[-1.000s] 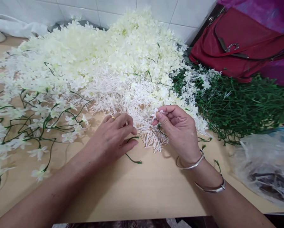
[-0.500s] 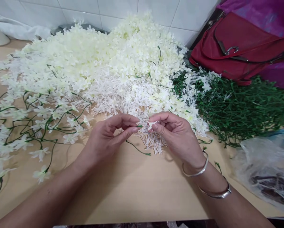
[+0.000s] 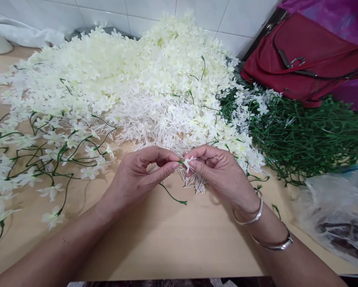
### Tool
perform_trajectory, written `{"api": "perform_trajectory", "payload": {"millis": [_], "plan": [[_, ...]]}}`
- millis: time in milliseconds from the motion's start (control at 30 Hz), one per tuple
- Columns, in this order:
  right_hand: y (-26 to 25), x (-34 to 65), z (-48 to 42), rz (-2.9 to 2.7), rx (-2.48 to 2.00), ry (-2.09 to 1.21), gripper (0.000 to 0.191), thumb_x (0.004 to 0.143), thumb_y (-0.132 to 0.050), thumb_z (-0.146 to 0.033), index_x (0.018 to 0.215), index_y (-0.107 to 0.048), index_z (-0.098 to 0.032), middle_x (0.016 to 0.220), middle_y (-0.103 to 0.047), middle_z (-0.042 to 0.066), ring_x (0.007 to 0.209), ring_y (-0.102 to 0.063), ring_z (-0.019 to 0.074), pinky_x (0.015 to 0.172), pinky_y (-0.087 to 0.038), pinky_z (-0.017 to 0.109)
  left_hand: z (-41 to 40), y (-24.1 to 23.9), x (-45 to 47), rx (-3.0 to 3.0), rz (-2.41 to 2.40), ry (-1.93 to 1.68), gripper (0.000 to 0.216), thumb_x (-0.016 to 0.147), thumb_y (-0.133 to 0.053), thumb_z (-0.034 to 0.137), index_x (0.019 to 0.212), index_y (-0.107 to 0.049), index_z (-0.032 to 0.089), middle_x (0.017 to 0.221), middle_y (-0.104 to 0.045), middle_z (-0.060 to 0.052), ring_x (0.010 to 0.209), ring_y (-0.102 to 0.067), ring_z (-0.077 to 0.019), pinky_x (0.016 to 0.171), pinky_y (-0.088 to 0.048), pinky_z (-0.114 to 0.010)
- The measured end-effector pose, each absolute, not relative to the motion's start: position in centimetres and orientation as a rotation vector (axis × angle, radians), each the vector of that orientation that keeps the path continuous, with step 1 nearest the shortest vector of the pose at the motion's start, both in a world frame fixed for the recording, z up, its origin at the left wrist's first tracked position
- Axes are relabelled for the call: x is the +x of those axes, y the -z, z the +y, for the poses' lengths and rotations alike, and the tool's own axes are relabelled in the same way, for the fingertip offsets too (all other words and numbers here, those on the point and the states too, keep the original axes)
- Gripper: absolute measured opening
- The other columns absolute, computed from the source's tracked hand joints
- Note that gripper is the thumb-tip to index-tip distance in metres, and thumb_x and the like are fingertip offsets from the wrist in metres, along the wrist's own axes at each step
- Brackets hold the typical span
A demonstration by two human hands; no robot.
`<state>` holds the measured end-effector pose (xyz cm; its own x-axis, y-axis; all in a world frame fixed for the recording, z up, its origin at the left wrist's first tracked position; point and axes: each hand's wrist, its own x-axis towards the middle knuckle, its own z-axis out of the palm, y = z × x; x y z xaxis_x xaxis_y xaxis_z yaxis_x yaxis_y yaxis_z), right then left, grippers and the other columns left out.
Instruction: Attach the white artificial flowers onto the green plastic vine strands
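While the two hands met just above the table point(image 3: 173, 239), a thin green stem point(image 3: 170, 194) was pinched between thumb and forefinger of the left hand point(image 3: 137, 179); a small white flower point(image 3: 188, 162) was pinched at the fingertips of the right hand point(image 3: 221, 175); the stem's tip and the flower were held touching, or very nearly so, between the two hands, and whether they had been joined could not be told. Much of the work was judged to be left: a large heap of loose cream flowers point(image 3: 131, 75) was piled against the tiled wall, with a bed of white spiky pieces point(image 3: 155, 119) in front of it and a mass of bare green stems point(image 3: 304, 135) to the right; some was judged done, since stems already bearing flowers point(image 3: 47, 159) were spread at the left. The stem in hand was seen as wiry and curved, with a small green tip hanging below the fingers; the flower was tiny, pale and narrow-petalled. A red bag point(image 3: 304, 59) and a plastic bag point(image 3: 334, 207) were seen at the right.
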<state>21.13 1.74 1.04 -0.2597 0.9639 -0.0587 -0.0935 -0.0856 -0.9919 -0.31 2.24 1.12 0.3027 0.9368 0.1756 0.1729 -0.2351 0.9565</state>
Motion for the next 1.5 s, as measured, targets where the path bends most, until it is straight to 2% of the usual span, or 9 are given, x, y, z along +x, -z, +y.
{"api": "perform_trajectory", "payload": {"millis": [200, 367, 700, 967, 1167, 1300, 1500], "plan": [[-1.1, 21.0, 1.9, -1.267, -1.048, -1.552, 0.025, 0.082, -0.088, -0.04, 0.087, -0.074, -0.02, 0.074, -0.075, -0.001, 0.067, -0.069, 0.0116, 0.065, -0.058, 0.025, 2.1, -0.9, -0.2, 1.628, 1.001, -0.936, 0.011, 0.097, -0.072, 0.031, 0.094, -0.077, 0.021, 0.082, -0.078, 0.0, 0.074, -0.07, -0.0131, 0.069, -0.055, -0.023], [-0.7, 21.0, 2.0, -1.27, -1.08, -1.545, 0.03, 0.081, -0.089, -0.044, 0.086, -0.072, -0.02, 0.076, -0.074, 0.0, 0.071, -0.069, 0.0125, 0.068, -0.058, 0.026, 2.1, 0.0, 0.1, 1.557, 0.974, -0.888, 0.018, 0.1, -0.068, 0.036, 0.093, -0.073, 0.02, 0.078, -0.077, -0.001, 0.073, -0.073, -0.0136, 0.072, -0.057, -0.024], [-0.3, 20.6, 2.0, -1.301, -1.092, -1.503, 0.031, 0.082, -0.086, -0.046, 0.086, -0.071, -0.021, 0.075, -0.073, -0.001, 0.069, -0.068, 0.0126, 0.066, -0.058, 0.027, 1.8, 1.0, 0.8, 1.396, 0.949, -0.954, 0.015, 0.099, -0.068, 0.032, 0.094, -0.07, 0.018, 0.08, -0.079, -0.003, 0.076, -0.077, -0.0158, 0.075, -0.063, -0.027], [-0.2, 20.4, 2.1, -1.331, -1.086, -1.5, 0.023, 0.085, -0.083, -0.038, 0.086, -0.07, -0.019, 0.074, -0.069, -0.003, 0.066, -0.063, 0.0102, 0.063, -0.053, 0.024, 1.9, 1.3, 0.5, 1.449, 0.966, -0.931, 0.016, 0.1, -0.068, 0.034, 0.095, -0.07, 0.018, 0.079, -0.079, -0.003, 0.076, -0.076, -0.0157, 0.076, -0.06, -0.027], [0.0, 20.6, 2.3, -1.285, -1.06, -1.521, 0.028, 0.083, -0.085, -0.043, 0.089, -0.07, -0.02, 0.075, -0.069, -0.003, 0.067, -0.063, 0.0107, 0.062, -0.052, 0.024, 1.8, 0.8, 1.0, 1.353, 0.935, -0.952, 0.015, 0.099, -0.068, 0.033, 0.096, -0.069, 0.018, 0.081, -0.079, -0.003, 0.078, -0.076, -0.0158, 0.079, -0.061, -0.028], [0.2, 21.1, 2.5, -1.258, -1.012, -1.56, 0.029, 0.083, -0.086, -0.045, 0.09, -0.07, -0.021, 0.079, -0.072, -0.001, 0.071, -0.066, 0.0119, 0.065, -0.055, 0.025, 1.8, 0.6, 1.1, 1.466, 0.969, -0.958, 0.016, 0.1, -0.067, 0.035, 0.102, -0.068, 0.019, 0.081, -0.077, -0.003, 0.078, -0.074, -0.0162, 0.075, -0.059, -0.028], [0.2, 21.4, 2.4, -1.271, -0.999, -1.575, 0.026, 0.083, -0.087, -0.04, 0.09, -0.072, -0.02, 0.078, -0.072, -0.001, 0.073, -0.067, 0.0118, 0.07, -0.056, 0.026, 1.8, 0.5, 0.6, 1.765, 1.05, -0.958, 0.015, 0.103, -0.061, 0.032, 0.098, -0.069, 0.02, 0.078, -0.073, 0.0, 0.071, -0.069, -0.0131, 0.068, -0.053, -0.026]]}}
